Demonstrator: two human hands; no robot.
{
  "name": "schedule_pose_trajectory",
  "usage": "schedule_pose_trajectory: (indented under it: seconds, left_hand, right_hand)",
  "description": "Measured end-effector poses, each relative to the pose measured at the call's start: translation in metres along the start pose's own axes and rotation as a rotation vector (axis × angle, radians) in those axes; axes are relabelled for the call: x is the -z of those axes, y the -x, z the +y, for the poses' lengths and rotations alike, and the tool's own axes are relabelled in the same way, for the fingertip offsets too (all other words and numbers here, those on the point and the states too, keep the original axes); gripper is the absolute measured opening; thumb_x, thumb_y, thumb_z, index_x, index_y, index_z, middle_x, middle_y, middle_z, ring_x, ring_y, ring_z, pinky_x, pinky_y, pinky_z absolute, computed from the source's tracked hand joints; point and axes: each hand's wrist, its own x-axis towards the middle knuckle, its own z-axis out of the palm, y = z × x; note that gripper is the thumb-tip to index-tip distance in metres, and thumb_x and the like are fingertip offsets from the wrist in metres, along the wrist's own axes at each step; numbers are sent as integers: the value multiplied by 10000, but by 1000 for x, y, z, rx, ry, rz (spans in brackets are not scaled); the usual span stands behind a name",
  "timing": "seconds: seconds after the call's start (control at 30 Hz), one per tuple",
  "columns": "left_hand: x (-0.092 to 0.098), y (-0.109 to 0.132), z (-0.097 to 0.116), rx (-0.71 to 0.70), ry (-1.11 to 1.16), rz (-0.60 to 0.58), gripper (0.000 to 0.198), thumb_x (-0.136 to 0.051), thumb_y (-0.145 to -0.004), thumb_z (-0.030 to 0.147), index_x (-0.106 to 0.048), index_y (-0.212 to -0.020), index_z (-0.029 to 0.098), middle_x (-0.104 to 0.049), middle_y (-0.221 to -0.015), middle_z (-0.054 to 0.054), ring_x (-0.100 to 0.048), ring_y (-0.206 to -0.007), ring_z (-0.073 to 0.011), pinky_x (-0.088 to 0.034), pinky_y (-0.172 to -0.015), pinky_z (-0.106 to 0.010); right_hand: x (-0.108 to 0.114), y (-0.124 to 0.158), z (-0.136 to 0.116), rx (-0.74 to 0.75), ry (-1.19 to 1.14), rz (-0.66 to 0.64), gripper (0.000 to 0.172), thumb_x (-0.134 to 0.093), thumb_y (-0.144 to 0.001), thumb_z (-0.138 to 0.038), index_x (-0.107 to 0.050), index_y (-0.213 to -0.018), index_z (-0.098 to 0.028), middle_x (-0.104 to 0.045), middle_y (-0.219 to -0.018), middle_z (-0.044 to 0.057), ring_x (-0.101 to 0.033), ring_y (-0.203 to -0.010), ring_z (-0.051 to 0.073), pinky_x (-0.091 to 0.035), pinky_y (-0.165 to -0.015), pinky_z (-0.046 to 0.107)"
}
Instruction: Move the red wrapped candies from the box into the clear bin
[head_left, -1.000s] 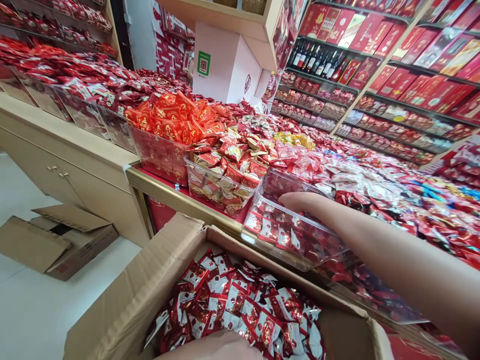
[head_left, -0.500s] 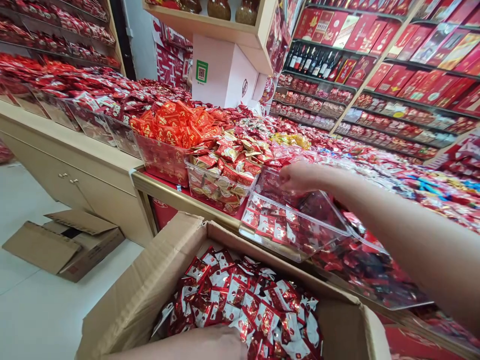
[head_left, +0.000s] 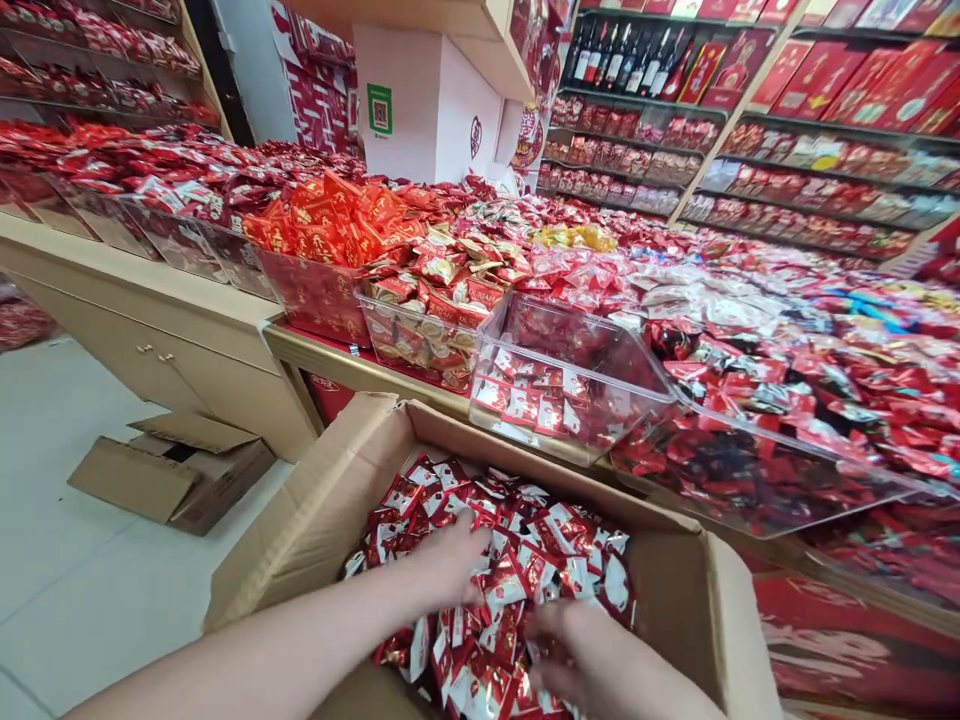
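Observation:
Both my hands are inside an open cardboard box [head_left: 300,510] of small red-and-white wrapped candies [head_left: 506,575]. My left hand [head_left: 450,560] rests on the candies near the middle, its fingers apart and partly hidden among the wrappers. To its right, my right hand [head_left: 574,640] reaches into the same pile with fingers spread, a little blurred by motion. Just beyond the box, a clear plastic bin [head_left: 592,400] on the counter has a few rows of matching red-and-white candies along its front; its back part shows bare walls.
Left of the clear bin stand bins of gold-and-red candies [head_left: 420,340] and orange-red packets [head_left: 330,225]. At right is a bin of dark red candies [head_left: 735,470]. Another open cardboard box [head_left: 180,475] lies on the floor. Stocked shelves [head_left: 750,120] line the back.
My right hand has come down from the clear bin into the cardboard box. My left hand has moved forward over the candies. The view has tilted lower.

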Motion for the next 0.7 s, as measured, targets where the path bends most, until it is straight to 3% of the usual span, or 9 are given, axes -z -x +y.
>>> schedule_pose_trajectory:
  seconds: [0.13, 0.23, 0.33, 0.47, 0.6, 0.7]
  left_hand:
    - [20, -11, -11, 34, -11, 71, 539, -572, -642, 219, -431, -1161, 242, -420, -1189, -94, -491, -999, -268, -358, -845, -353]
    - [28, -16, -18, 83, -33, 49, 536, -642, -542, 163, -525, -1062, 218, -512, -1087, -102, -527, -923, -291, -387, -780, -356]
    - [31, -17, -26, 104, -24, 16, 419, -716, -429, 183, -624, -836, 211, -600, -898, -74, -560, -814, -294, -410, -706, -344]
    - [38, -13, -28, 101, 38, 54, 255, -707, -435, 208, -627, -678, 208, -614, -715, -46, -569, -741, -285, -405, -679, -349]
    - [48, -4, -13, 34, 175, 146, 289, -559, -637, 235, -579, -923, 203, -594, -942, -75, -551, -856, -247, -384, -752, -339]
    - [53, 1, 2, -59, 359, 59, 325, -513, -704, 290, -521, -1013, 191, -619, -920, -49, -582, -764, -171, -425, -664, -261]
  right_hand:
    - [17, -26, 5, -59, 48, 111, 229, -489, -742, -280, -577, -928, -178, -612, -848, 63, -555, -775, 171, -394, -660, 236]
    - [17, -55, -4, -28, 131, 88, 403, -624, -633, -276, -558, -1013, -162, -568, -990, 103, -536, -887, 216, -393, -741, 269]
    - [0, -74, -10, -22, 152, 86, 532, -733, -473, -187, -586, -981, -128, -521, -1064, 156, -497, -959, 287, -387, -773, 317]
    - [-15, -73, -4, -30, 126, 143, 398, -700, -492, -122, -611, -879, -143, -538, -1016, 139, -548, -851, 269, -398, -702, 319]
    - [-2, -65, 10, -15, -13, 204, 85, -618, -607, -167, -576, -680, -164, -576, -696, 25, -543, -662, 167, -373, -573, 239]
    - [15, -62, 13, 18, -151, 266, 121, -542, -715, -271, -497, -677, -165, -518, -617, -19, -487, -589, 107, -345, -512, 192]
